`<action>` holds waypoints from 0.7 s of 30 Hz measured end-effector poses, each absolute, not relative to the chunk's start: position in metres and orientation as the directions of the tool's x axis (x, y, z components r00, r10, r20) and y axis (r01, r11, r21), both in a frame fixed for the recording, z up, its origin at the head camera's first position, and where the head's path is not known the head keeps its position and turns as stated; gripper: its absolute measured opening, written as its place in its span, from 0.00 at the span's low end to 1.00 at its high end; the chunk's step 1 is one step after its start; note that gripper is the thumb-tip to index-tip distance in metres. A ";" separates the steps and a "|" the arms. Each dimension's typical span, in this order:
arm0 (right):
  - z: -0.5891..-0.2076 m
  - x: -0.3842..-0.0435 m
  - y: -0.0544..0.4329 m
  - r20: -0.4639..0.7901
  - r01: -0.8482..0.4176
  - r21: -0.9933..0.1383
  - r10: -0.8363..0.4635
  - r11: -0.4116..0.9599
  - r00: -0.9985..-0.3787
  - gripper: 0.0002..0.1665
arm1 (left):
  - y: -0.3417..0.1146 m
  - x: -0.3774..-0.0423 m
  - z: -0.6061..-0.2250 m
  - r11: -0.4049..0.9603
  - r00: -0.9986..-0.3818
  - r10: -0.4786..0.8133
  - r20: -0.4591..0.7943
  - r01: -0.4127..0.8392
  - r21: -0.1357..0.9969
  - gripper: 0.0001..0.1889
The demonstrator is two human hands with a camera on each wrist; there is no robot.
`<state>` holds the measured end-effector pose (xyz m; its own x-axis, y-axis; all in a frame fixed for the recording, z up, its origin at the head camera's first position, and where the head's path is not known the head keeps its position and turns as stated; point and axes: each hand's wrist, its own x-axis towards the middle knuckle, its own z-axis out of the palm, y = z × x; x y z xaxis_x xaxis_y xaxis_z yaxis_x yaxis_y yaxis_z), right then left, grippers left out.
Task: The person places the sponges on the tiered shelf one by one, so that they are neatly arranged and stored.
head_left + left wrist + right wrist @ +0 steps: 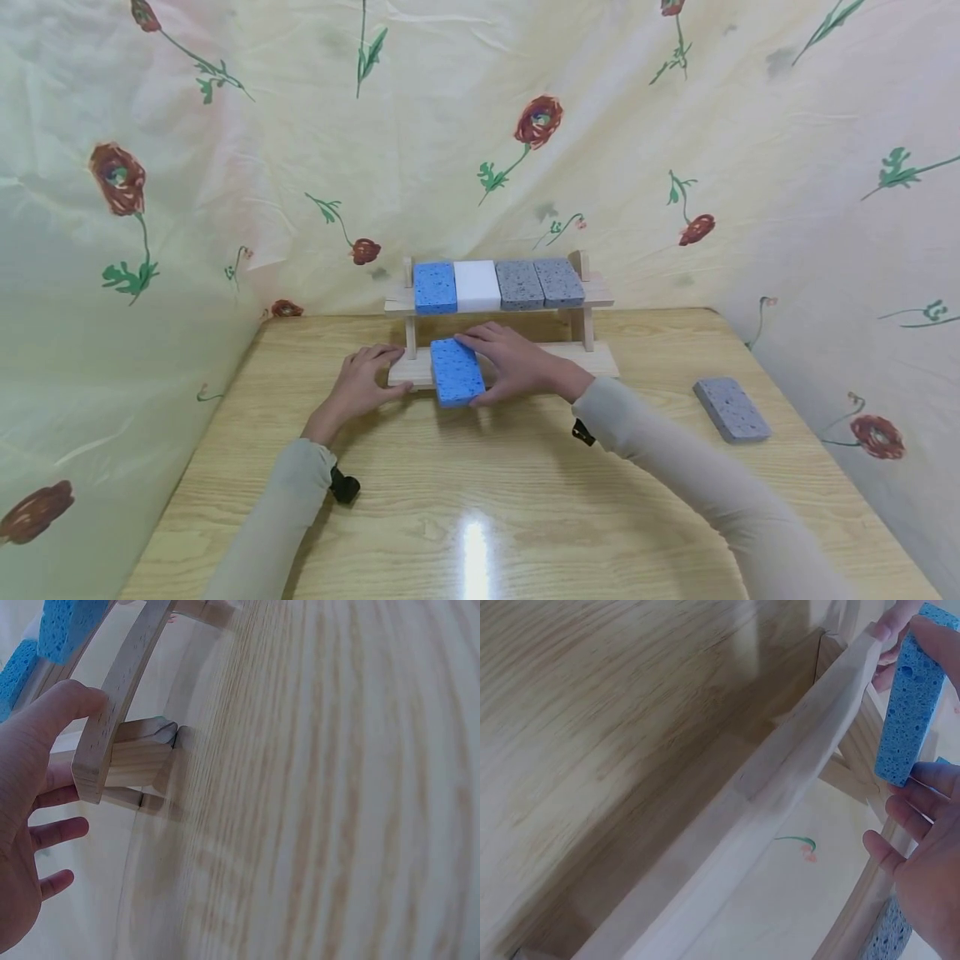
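Note:
A blue sponge is pinched between the thumb and fingers of my right hand, in front of the lower board of a two-tier wooden rack. The right wrist view shows that sponge held by its ends, above the board's front edge. My left hand grips the left end of the lower board; in the left wrist view its thumb lies on the front edge and a finger reaches behind. On the upper tier stand another blue sponge, a white sponge and two grey sponges, side by side.
A separate grey sponge lies on the wooden table to the right of the rack. Floral cloth hangs close behind the rack and along both sides of the table.

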<state>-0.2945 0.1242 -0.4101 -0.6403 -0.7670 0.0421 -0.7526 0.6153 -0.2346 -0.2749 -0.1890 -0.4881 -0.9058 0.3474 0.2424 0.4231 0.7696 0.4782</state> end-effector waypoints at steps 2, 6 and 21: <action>-0.412 -0.295 0.121 0.038 -0.752 -0.226 -0.765 0.620 -0.642 0.67 | -0.189 -0.275 -0.488 0.771 -0.909 0.345 0.234 0.417 0.481 0.37; -0.414 -0.297 0.114 0.035 -0.749 -0.224 -0.763 0.624 -0.646 0.67 | -0.189 -0.276 -0.489 0.776 -0.912 0.345 0.221 0.409 0.479 0.38; -0.431 -0.306 0.106 0.032 -0.733 -0.218 -0.746 0.645 -0.665 0.69 | -0.188 -0.274 -0.487 0.770 -0.904 0.344 0.253 0.426 0.475 0.37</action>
